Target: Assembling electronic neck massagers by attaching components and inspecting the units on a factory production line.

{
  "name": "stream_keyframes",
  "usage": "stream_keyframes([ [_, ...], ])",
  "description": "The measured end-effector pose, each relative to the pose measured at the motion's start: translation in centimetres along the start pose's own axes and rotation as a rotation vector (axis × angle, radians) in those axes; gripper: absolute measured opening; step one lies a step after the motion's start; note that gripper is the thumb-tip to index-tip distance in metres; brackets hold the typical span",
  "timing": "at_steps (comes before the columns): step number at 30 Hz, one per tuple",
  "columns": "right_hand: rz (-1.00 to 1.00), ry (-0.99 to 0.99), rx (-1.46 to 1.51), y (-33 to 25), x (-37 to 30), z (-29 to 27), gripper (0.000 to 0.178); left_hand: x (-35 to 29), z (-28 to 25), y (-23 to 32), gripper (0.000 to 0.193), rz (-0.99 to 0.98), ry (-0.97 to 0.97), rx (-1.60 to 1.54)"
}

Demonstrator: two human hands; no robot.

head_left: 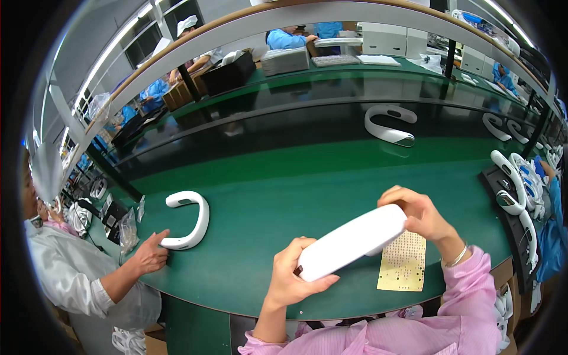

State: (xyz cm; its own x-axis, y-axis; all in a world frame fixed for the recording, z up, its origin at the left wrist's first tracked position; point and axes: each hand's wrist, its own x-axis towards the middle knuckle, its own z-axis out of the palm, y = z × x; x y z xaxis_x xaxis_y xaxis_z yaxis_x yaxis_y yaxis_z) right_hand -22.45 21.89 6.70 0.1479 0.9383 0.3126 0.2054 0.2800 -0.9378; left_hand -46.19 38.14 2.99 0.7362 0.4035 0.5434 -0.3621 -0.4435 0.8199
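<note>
Head view — hands (355, 248) gripping white band's (351, 241) ends

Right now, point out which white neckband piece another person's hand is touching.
The U-shaped white neckband at the belt's left end; a co-worker's hand rests against it. The others lie untouched or are held by both hands.

A glossy white curved device (352, 241) is showing against a deep green tabletop (284, 195), beside a pale yellow card (405, 267) dotted with rows of small holes; pink pinstriped sleeves (467, 296) are framing the tabletop's near edge.
</note>
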Motion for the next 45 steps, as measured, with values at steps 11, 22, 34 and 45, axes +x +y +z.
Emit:
stream_keyframes([
  [11, 0.293, 0.195, 0.672, 6.5, -4.4, 3.4, 0.064, -1.1, 2.0, 1.5, 0.056, -0.342, 0.042, -0.970],
  [22, 0.362, 0.175, 0.791, 7.5, -4.1, 3.8, 0.054, -1.0, 3.1, 0.9, 0.060, -0.387, 0.190, -0.921],
  [34, 0.542, 0.237, 0.709, 7.9, -3.7, 4.3, 0.056, 1.7, 5.2, 3.7, 0.050, -0.415, 0.256, -0.696],
  [45, 0.573, 0.266, 0.720, 7.7, -3.9, 4.5, 0.057, 2.3, 6.1, 4.8, 0.049, -0.446, 0.247, -0.687],
])
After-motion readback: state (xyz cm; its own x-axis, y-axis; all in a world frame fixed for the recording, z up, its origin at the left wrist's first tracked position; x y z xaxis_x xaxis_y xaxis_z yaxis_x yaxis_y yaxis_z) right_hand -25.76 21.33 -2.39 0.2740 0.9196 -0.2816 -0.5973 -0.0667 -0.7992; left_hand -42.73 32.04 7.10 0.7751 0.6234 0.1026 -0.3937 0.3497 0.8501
